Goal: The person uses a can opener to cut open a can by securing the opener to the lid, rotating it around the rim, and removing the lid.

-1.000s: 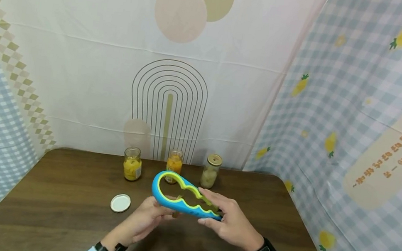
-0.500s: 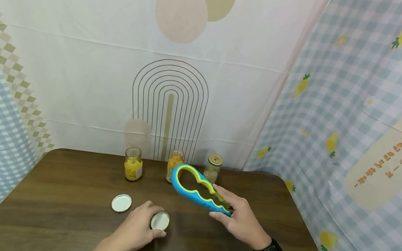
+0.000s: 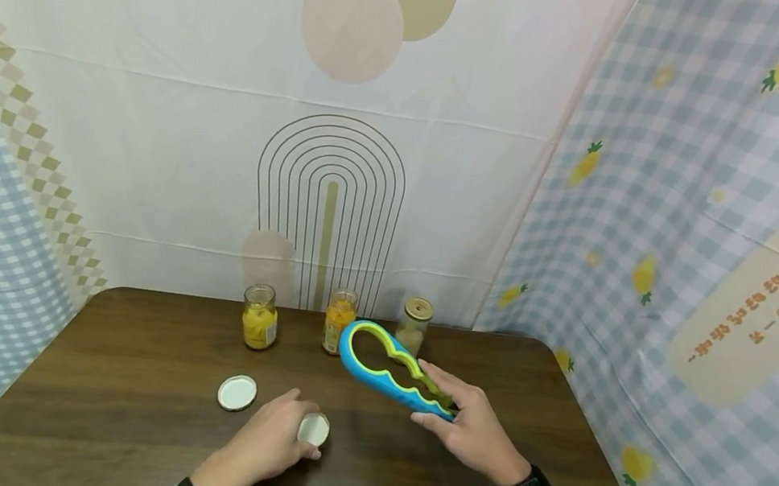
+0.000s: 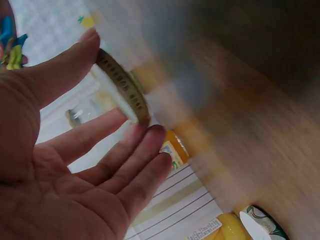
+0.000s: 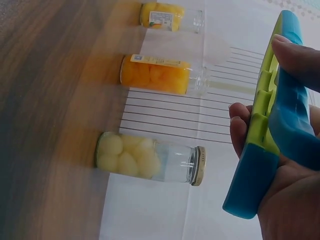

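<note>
We hold a small round metal lid with a pale inside (image 3: 313,429) in our left hand (image 3: 266,443), low over the brown wooden worktop (image 3: 121,405) near its front edge; in the left wrist view the lid (image 4: 122,87) sits edge-on, pinched between thumb and fingertips (image 4: 150,135), the other fingers fairly straight. Whether it touches the worktop yet we cannot tell.

Our right hand (image 3: 476,432) grips the narrow end of a blue and lime-green plastic jar opener with graded round openings (image 3: 389,369), fingers and thumb wrapped round it. Its long axis runs from that hand up and away to the left, the big loop toward the worktop's back edge.

The loop hangs just in front of a lidless glass jar of orange fruit segments (image 3: 339,320) at the middle of the back edge. The right hand, carrying the opener, is the nearer one to that row; the left hand lies well apart from it.

Left along the back edge stands a second lidless glass jar of yellow fruit (image 3: 259,317), to the right a glass jar of pale fruit with a gold lid (image 3: 412,327). A loose white round lid (image 3: 236,393) lies flat just left of our left hand.
</note>
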Tool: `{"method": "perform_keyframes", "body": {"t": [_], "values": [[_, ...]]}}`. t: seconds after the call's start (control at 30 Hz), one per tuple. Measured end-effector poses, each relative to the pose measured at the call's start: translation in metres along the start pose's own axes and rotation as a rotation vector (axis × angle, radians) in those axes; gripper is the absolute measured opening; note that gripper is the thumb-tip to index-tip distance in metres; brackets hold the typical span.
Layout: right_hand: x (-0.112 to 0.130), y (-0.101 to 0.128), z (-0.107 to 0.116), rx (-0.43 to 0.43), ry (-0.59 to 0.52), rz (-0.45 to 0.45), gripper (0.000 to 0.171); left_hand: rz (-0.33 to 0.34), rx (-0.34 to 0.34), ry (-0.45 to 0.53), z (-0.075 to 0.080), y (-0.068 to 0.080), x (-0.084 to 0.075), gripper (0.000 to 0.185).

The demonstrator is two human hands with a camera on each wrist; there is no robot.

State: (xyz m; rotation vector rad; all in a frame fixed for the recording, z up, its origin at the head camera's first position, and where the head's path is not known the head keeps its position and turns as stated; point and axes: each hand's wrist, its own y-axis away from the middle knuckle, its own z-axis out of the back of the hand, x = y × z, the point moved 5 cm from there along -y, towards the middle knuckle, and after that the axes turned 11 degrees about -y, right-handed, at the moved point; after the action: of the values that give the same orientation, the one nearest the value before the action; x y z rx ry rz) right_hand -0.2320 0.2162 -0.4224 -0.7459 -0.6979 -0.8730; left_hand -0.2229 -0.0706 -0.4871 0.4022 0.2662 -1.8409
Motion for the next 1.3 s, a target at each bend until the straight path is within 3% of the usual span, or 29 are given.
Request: {"method": "perform_keyframes", "body": {"t": [0.3,0.53,0.73,1.0,1.23,1.3], "values": [[0.000,0.003,0.002,-0.015,0.001,0.003,0.073,0.013,0.083,-0.175,-0.011,-0.018,0.002,0.057],[0.003,0.005,0.000,-0.019,0.009,0.016,0.074,0.023,0.057,-0.218,-0.015,-0.023,0.001,0.057],[0.004,0.005,-0.001,-0.023,-0.007,0.019,0.074,0.020,0.008,-0.214,-0.016,-0.032,-0.001,0.050],[-0.001,0.002,-0.003,-0.008,-0.019,-0.001,0.074,0.078,0.055,-0.154,-0.018,-0.048,0.001,0.044],[0.000,-0.002,-0.004,-0.002,-0.035,0.011,0.075,0.074,0.066,-0.141,-0.015,-0.059,0.004,0.042],[0.000,-0.002,-0.005,-0.004,-0.032,0.001,0.075,0.086,0.069,-0.145,-0.023,-0.070,0.011,0.042]]}}
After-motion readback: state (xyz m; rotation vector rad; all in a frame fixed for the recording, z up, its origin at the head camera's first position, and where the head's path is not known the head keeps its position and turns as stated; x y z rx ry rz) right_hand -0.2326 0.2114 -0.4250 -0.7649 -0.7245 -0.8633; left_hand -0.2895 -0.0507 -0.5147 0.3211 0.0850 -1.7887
